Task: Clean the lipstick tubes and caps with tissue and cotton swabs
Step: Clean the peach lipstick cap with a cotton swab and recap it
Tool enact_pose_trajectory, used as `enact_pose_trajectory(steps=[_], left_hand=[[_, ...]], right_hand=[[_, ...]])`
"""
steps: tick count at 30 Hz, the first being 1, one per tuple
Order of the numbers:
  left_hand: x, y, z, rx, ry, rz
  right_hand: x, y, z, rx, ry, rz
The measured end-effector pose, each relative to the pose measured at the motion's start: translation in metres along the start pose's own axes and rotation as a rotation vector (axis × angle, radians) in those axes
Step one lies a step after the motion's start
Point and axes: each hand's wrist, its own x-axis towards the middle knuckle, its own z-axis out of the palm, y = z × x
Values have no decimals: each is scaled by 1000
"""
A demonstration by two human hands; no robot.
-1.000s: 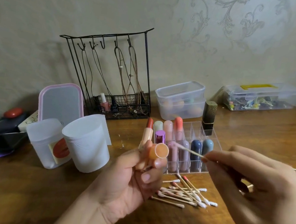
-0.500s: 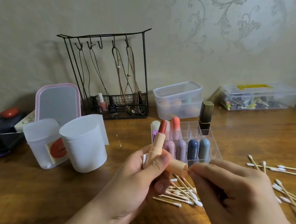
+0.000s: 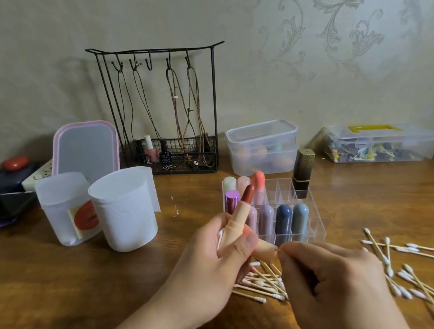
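My left hand (image 3: 212,260) grips an open peach lipstick tube (image 3: 237,218) upright, its dark red stick showing, and also holds the peach cap (image 3: 265,248) sideways with a bit of white tissue behind the tube. My right hand (image 3: 333,285) pinches a cotton swab whose tip sits inside the cap's mouth; the swab is almost fully hidden. Used swabs (image 3: 262,282) lie in a heap under my hands. Clean swabs (image 3: 415,269) are spread on the right. A clear organiser (image 3: 311,225) behind holds several capped lipsticks.
Two white plastic cups (image 3: 123,209) stand at left before a pink-rimmed mirror (image 3: 86,149). A black wire jewellery stand (image 3: 158,115), a lidded clear box (image 3: 262,146) and a clear case (image 3: 375,144) line the wall. A black-gold lipstick (image 3: 303,169) stands upright.
The swab was clear of the cap one second ago; my right hand has brought it in, and its tip is now inside the cap. The cap turned sideways and both hands sank lower.
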Motion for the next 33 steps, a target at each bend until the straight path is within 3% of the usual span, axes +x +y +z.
enact_pose_trajectory(steps=[5, 7, 9, 11, 14, 16, 17, 19, 21, 23, 28, 30, 33], left_hand=[[3, 3, -1, 91, 98, 95], [6, 4, -7, -43, 117, 61], [9, 5, -15, -338, 98, -15], [11, 8, -21, -642, -42, -64], [8, 10, -21, -897, -317, -68], [6, 8, -16, -955, -396, -77], [6, 8, -14, -964, -421, -77], [5, 7, -11, -1009, -442, -68], [4, 7, -8, -1029, -444, -45], [3, 6, -5, -1044, -447, -31], [1, -2, 6, -965, -362, -25], [1, -3, 10, -987, -326, -60], [1, 0, 10, -1106, -402, -66]], right_hand=[[1, 5, -6, -48, -71, 68], [5, 16, -13, -48, -72, 145], [12, 25, -22, -116, -97, 268], [17, 33, -28, -267, -209, 345], [18, 33, -25, -476, -366, 344], [16, 28, -23, -600, -371, 318], [16, 26, -23, -625, -289, 279], [12, 16, -24, -421, -42, 114], [8, 0, -18, -34, 117, -58], [2, -13, -6, 206, 63, -84], [3, -18, 11, 287, -84, 256], [6, -18, 13, 442, -139, 328], [9, -16, 14, 661, -191, 404]])
